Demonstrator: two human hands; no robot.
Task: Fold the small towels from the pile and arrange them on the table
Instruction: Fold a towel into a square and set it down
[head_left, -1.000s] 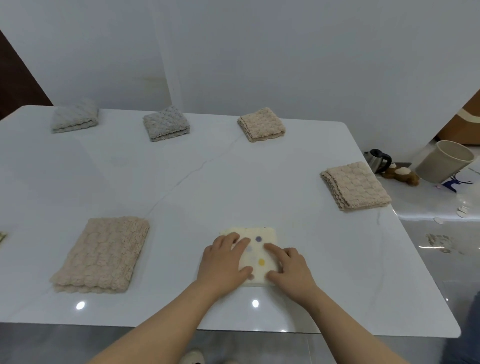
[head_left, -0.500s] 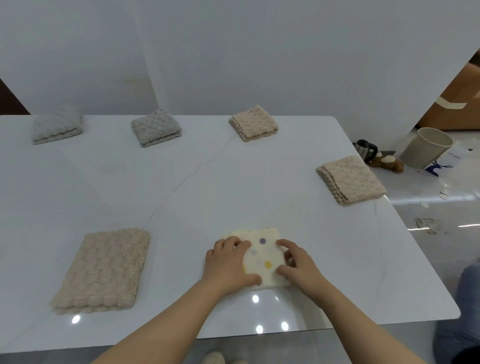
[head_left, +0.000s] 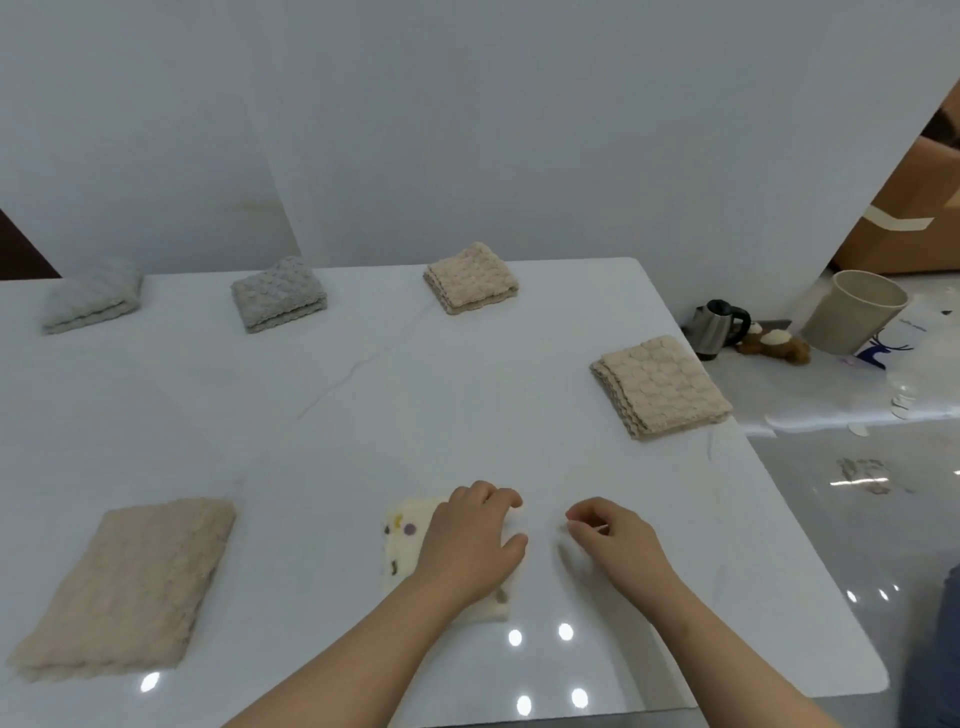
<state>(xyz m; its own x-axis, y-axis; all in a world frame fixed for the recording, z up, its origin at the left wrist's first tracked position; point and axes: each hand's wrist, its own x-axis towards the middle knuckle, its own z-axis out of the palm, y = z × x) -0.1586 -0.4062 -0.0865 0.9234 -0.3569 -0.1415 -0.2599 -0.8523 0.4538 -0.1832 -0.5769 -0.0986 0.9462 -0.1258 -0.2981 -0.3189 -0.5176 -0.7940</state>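
Fingers (head_left: 491, 500) of the left hand (head_left: 467, 545) lie close together and slightly bent on the dotted cream towel (head_left: 402, 540), thumb spread out to the right, the palm pressing the cloth flat in the lower centre of the frame. The right hand (head_left: 618, 545) is just right of it, off the towel, fingers loosely curled with the thumb tip near the forefinger; nothing shows between them, and whether it touches the tabletop cannot be told.

The white table (head_left: 415, 415) fills most of the frame. At lower left lies the largest cloth, a long beige towel (head_left: 130, 587) folded into a rectangle. At the right edge of the table, about mid-height, sits a square beige towel (head_left: 660, 387), folded in layers. Along the table's far edge, three smaller folded towels sit well apart: a far beige towel (head_left: 470, 278) at upper centre, a grey towel (head_left: 278, 293) left of it, and a pale grey towel (head_left: 93, 293) at far left.

Beyond the table at right, on a lower glossy surface, stand a beige cup (head_left: 852, 312), a steel kettle (head_left: 717, 327) and, between them, a small brown plush toy (head_left: 774, 343).
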